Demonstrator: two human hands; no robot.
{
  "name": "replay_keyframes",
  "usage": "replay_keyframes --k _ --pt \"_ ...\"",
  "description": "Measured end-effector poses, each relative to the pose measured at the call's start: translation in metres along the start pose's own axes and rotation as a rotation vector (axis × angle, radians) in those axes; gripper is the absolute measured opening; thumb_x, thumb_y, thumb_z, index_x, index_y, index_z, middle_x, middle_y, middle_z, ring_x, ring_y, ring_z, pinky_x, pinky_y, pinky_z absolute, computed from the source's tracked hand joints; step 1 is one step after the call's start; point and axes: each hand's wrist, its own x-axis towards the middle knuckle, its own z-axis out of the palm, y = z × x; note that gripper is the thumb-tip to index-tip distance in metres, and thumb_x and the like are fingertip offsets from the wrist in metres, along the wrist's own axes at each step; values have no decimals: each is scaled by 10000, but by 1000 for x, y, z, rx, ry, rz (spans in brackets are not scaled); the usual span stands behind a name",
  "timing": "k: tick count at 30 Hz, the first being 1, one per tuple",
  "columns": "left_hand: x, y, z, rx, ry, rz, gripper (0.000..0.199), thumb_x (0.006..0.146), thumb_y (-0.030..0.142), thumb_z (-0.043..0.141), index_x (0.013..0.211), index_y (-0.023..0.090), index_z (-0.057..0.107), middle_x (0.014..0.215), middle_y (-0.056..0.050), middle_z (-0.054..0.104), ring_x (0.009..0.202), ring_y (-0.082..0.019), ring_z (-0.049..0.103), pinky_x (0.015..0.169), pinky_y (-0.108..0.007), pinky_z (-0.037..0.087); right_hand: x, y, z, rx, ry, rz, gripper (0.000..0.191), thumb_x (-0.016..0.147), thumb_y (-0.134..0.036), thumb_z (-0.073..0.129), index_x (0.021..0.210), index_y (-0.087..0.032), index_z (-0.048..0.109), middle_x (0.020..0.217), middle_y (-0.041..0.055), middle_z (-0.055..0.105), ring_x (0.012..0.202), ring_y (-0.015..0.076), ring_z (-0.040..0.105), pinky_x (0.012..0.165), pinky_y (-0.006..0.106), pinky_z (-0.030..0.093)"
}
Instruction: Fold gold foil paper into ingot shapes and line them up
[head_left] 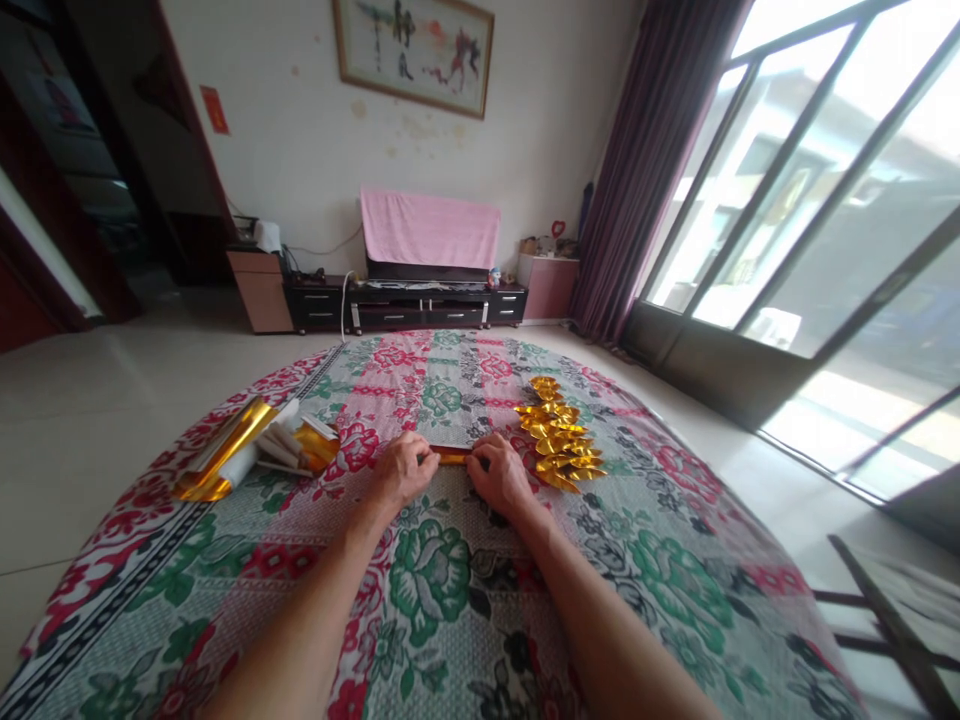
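Observation:
Near the middle of the table, a narrow strip of gold foil paper (452, 459) stretches between my two hands. My left hand (405, 470) pinches its left end, with thumb and fingers pressed together. At the right end, my right hand (501, 474) grips it in the same way. The strip looks folded or rolled, with a reddish edge along its far side; my fingers hide both ends. Close by on the right lies a cluster of folded gold foil pieces (562, 440), pointed at their tips and overlapping in a row.
To the left lie curled gold foil sheets (232, 452) beside a bundle of white paper tubes (281, 443). A flowered cloth (431, 580) covers the round table. Beyond stands a low black cabinet (420, 312); a chair (892, 620) is at the lower right.

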Motion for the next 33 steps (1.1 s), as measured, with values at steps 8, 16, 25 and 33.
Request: replay_keyframes --k 8,16,25,33 --pt "-1 -7 3 15 5 58 191 754 281 521 602 195 596 768 -36 611 764 -162 576 750 -278 452 -1 5 5 -17 -9 8 151 782 -205 543 674 -186 646 856 55 628 838 160 546 819 283 410" --pt "-2 -10 5 43 13 84 205 775 303 498 635 191 599 765 -42 602 764 -164 576 744 -268 446 -2 4 5 -54 -5 -10 149 791 -209 528 689 -188 634 840 49 624 851 157 539 831 277 393" --pt "-1 -7 4 173 -11 108 205 800 301 469 677 194 593 765 -45 577 768 -171 555 744 -278 437 -1 1 2 -73 -26 20 148 805 -222 519 743 -182 646 845 60 616 842 164 536 805 272 396" --pt "-3 -5 2 200 -19 114 214 823 286 448 686 195 584 775 -44 579 785 -170 555 750 -282 430 0 -1 0 -37 -17 23 135 807 -221 531 758 -192 654 844 54 621 842 159 544 814 264 395"
